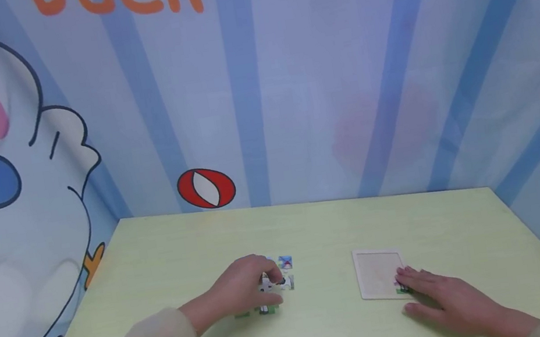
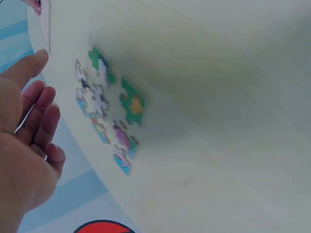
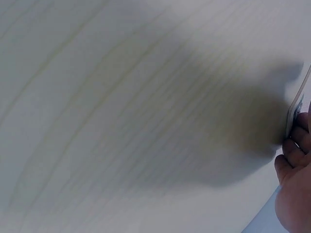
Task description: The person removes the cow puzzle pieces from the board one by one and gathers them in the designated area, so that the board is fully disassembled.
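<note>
My left hand is over a cluster of jigsaw puzzle pieces left of centre, hiding part of them in the head view. Its fingers bend loosely with the thumb apart, and nothing sits between them. Seen from the left wrist, the pieces lie flat beside the hand, among them a green piece with an orange patch. To the right is a pale, shallow puzzle tray. A small green-and-dark piece lies in its near right corner. The extended fingers of my right hand rest on that corner, partly covering the piece.
A light, wood-grained table bears everything. Behind it hangs a blue-striped backdrop with cartoon ducks printed on it, meeting the table along the back edge. A stretch of table separates the loose pieces from the tray.
</note>
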`<state>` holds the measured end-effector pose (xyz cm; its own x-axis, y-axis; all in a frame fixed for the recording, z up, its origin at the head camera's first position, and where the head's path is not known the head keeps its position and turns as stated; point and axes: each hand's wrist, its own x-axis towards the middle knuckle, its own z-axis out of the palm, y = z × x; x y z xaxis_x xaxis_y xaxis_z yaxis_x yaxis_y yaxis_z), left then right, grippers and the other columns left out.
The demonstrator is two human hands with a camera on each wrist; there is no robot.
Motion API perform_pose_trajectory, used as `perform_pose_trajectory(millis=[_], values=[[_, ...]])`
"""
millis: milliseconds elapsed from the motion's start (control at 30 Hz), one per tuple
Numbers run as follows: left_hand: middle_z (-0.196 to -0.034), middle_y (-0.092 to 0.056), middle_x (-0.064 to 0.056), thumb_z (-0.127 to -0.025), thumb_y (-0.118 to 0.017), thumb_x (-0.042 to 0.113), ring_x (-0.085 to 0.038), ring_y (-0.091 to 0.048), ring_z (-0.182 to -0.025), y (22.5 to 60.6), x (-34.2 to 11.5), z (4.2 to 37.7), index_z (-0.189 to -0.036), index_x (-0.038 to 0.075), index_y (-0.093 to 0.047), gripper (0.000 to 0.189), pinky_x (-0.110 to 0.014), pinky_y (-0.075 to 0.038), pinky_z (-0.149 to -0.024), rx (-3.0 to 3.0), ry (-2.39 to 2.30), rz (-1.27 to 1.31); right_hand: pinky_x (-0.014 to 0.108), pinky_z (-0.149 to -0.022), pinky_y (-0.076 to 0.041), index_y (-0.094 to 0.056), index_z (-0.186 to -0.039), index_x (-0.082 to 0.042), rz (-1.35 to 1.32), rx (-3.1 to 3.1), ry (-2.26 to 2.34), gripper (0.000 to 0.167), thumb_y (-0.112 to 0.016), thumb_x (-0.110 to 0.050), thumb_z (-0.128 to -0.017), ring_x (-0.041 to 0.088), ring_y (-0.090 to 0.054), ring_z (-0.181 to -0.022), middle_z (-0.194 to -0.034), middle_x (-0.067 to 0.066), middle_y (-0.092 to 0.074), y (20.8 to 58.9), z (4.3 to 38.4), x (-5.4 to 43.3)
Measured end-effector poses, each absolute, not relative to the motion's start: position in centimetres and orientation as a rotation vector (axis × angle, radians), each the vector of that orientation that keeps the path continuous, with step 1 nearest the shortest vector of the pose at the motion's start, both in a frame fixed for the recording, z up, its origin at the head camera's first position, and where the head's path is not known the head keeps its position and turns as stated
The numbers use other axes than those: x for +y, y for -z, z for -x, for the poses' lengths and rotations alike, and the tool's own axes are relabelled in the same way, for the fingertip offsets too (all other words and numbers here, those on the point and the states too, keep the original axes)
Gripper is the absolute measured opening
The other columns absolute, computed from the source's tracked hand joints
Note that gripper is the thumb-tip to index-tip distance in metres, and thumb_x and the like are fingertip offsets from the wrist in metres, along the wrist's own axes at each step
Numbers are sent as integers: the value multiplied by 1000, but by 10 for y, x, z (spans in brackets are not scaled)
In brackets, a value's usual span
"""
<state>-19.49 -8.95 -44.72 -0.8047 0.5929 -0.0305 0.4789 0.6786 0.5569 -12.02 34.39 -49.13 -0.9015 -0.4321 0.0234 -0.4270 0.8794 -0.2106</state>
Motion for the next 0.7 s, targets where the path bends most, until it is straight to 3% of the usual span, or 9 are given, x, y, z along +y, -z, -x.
perform_pose_trajectory(millis=[133,333,700], values=[[-101,-73,3,-87,-92,26,-15,-59,-86,439,-74,198,-104,18,-77,25,-32,-53,-79,2634,-802,-889,57,-103,-54,-60,-153,-18,685,3025,321,65,-62,-59,-103,35,-58,-140,-157,6,-58,492,118,346],[-106,-74,3,-88,-91,26,-14,-64,-88,431,-48,203,-109,15,-77,28,-30,-54,-87,2578,-802,-994,57,-103,-54,-58,-155,-20,707,3054,331,64,-63,-57,-104,34,-58,-141,-158,4,-57,494,116,348],[-111,-75,1,-88,-90,23,-4,-58,-84,425,2,204,-115,13,-77,32,-24,-51,-88,2509,-763,-1096,59,-105,-52,-55,-157,-16,708,3058,351,68,-65,-55,-103,39,-55,-143,-161,6,-54,492,119,350]])
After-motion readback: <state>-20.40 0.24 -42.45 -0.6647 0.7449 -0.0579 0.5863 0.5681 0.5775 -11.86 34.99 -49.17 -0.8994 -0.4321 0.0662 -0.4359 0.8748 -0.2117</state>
